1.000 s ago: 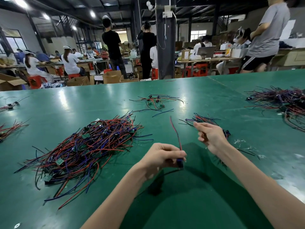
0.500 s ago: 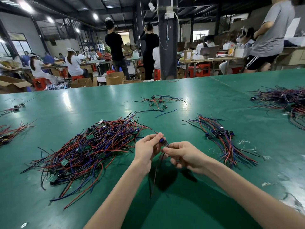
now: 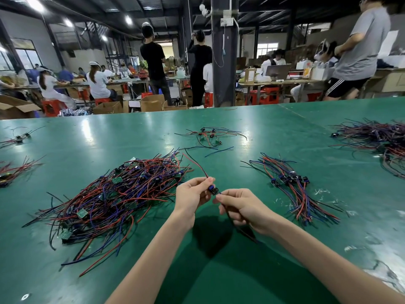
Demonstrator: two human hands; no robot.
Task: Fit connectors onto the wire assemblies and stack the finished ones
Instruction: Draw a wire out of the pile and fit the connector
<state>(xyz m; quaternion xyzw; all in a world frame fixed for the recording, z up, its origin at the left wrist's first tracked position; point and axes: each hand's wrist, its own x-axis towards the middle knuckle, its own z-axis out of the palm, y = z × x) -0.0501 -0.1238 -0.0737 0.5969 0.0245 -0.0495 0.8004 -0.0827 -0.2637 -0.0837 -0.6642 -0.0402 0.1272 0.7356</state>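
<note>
My left hand point(image 3: 192, 194) pinches a small blue-and-black connector point(image 3: 213, 190) above the green table point(image 3: 219, 270); a red and black wire point(image 3: 195, 162) rises from it up and to the left. Just right of it, my right hand point(image 3: 238, 207) pinches a dark wire end at the connector, and the wire trails down under the palm. A big tangled pile of red, blue and black wire assemblies with small green boards point(image 3: 114, 194) lies to the left. A neater stack of assemblies with connectors point(image 3: 291, 185) lies to the right.
A small cluster of wires point(image 3: 210, 136) lies further back at centre, another heap point(image 3: 377, 139) at far right, and small bundles point(image 3: 15, 170) at the left edge. White scraps point(image 3: 324, 191) dot the table on the right. People work and stand beyond the far table edge.
A second ago my right hand was out by the right stack and my left held the assembly low. Both hands have come together at centre and now pinch the connector and wire end.
</note>
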